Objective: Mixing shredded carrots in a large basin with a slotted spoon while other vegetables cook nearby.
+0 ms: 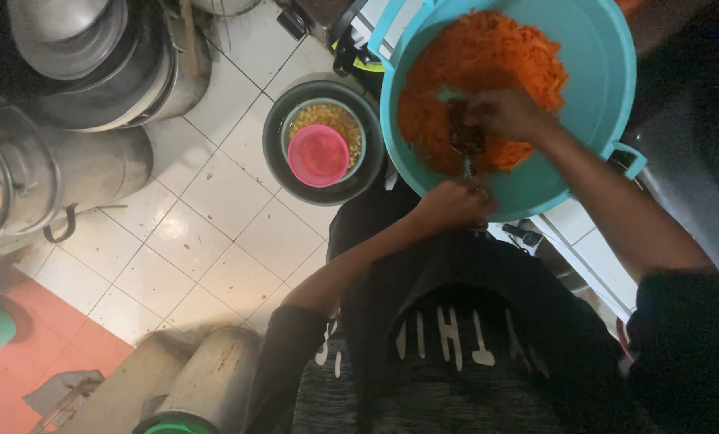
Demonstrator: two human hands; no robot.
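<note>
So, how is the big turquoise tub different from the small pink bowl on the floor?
The turquoise tub is far larger than the pink bowl and has side handles. The tub holds grated orange shreds, which the right hand works; the pink bowl looks empty and sits on yellow kernels. Both are round and look like plastic.

Kitchen, big steel pots [94, 72], tiled floor [215, 233], grated carrot [488, 72]
</note>
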